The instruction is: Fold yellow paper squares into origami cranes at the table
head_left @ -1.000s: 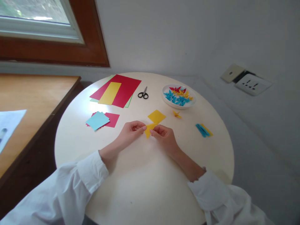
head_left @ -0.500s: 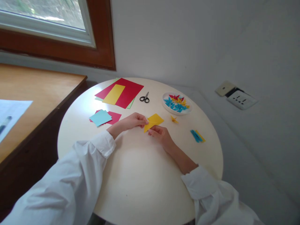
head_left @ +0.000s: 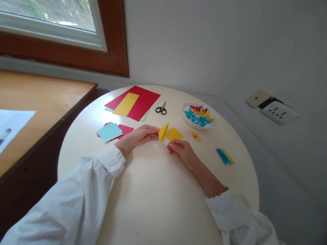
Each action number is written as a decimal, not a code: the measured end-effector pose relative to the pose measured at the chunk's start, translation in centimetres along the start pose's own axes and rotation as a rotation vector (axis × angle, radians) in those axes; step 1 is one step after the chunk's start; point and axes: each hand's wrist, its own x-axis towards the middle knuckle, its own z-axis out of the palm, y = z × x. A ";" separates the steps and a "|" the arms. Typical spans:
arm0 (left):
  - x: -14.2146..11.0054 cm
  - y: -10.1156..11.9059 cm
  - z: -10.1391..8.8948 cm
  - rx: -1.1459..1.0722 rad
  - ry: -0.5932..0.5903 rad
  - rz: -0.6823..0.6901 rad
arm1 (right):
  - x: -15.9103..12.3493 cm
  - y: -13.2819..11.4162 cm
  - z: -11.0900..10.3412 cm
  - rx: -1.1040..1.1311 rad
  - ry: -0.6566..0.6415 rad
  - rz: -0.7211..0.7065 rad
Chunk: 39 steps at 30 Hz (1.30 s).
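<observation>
My left hand point(head_left: 145, 135) pinches a small folded piece of yellow paper point(head_left: 163, 132) at its left edge, tilted upright above the table. Close by on the right, my right hand point(head_left: 180, 149) has its thumb and fingertips pressed together, apart from the folded paper; whether anything thin is between them is too small to make out. A flat yellow paper square point(head_left: 175, 134) lies on the table just beyond my right fingertips. Right of it sits a small yellow paper crane point(head_left: 196, 135).
A white plate point(head_left: 200, 128) of red, yellow and blue paper cranes stands at back right. Black-handled scissors point(head_left: 161, 110) lie near red sheets point(head_left: 147, 98) with a yellow strip point(head_left: 126, 104). Light-blue squares point(head_left: 109, 132) are at left, folded blue strips point(head_left: 223, 156) at right. A wall borders the table.
The yellow folded paper has been turned upright in my left hand. My right hand has come off it and moved slightly right and down. The view has shifted a little.
</observation>
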 end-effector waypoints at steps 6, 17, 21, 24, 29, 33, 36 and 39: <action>0.2 -0.3 -0.5 -0.044 -0.064 0.020 | -0.3 -0.3 0.2 -0.028 0.001 0.018; 0.0 -0.1 -0.4 -0.099 -0.074 0.047 | -0.3 -0.5 0.3 -0.039 0.013 0.033; 0.1 -0.1 -0.4 -0.157 -0.069 0.044 | -0.2 -0.4 0.3 -0.042 0.010 0.034; 0.1 -0.1 -0.3 -0.182 -0.054 0.027 | -0.2 -0.3 0.3 -0.044 0.010 0.032; 0.0 0.0 0.0 -0.135 -0.013 0.036 | -0.3 -0.4 0.3 -0.065 0.019 0.022; -0.2 -0.1 0.3 0.059 -0.068 0.070 | -0.3 -0.4 0.5 -0.074 0.076 0.010; -0.3 -0.3 0.7 0.157 -0.044 0.094 | -0.3 -0.4 0.7 -0.083 0.059 0.001; -0.4 -0.5 1.1 0.261 0.021 0.137 | -0.3 -0.4 0.9 -0.112 0.048 -0.017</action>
